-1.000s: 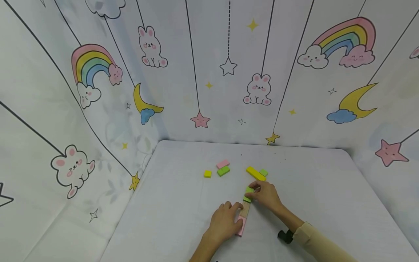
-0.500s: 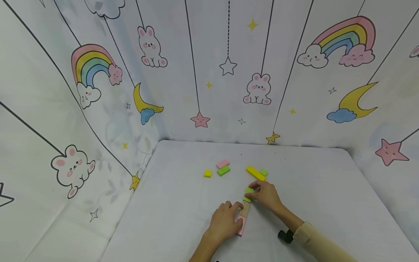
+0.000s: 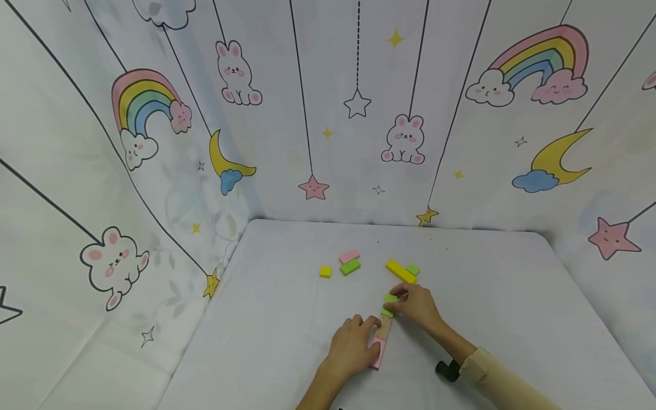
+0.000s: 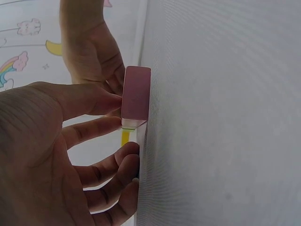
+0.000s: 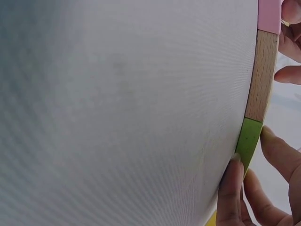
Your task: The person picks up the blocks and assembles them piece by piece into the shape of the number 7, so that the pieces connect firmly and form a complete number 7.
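- A pale cloth (image 3: 328, 74) printed with rainbows, rabbits, moons and stars hangs behind a white-covered table (image 3: 277, 341).
- A person's beige sleeve (image 3: 504, 378) reaches in from the right, a black device (image 3: 447, 370) beside its cuff.
- The left hand (image 3: 353, 347) rests thumb on the pink block (image 5: 269, 16) and index finger on the wooden block (image 5: 262, 77), gripping neither.
- The right hand (image 3: 416, 304) pinches the green block (image 5: 248, 140) between thumb and fingers; whether one green piece or two sits there is hard to tell behind them.
- The three colors form one straight row on the table, end to end: pink nearest the person, bare wood between, green farthest.
- Beyond the right hand lies a long yellow bar (image 3: 401, 271), a small green piece (image 3: 413, 269) just beside it.
- Farther left, a loose pink block (image 3: 349, 256) and loose green block (image 3: 351, 267) lie side by side, near a yellow cube (image 3: 325, 272).
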